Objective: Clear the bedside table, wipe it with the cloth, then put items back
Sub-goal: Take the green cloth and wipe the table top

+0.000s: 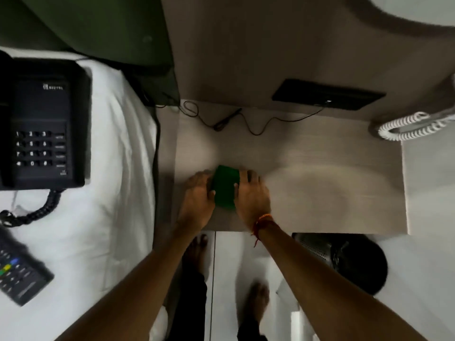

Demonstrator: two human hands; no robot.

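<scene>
A folded green cloth lies flat on the pale wooden bedside table, near its front left. My left hand presses on the cloth's left edge and my right hand presses on its right edge, fingers spread over it. A black desk telephone and a black remote control rest on the white bed to the left.
A thin black cable trails along the table's back edge below a black wall panel. A white coiled cord sits at the back right corner. A dark perforated bin stands on the floor under the table's front right. My bare feet show below.
</scene>
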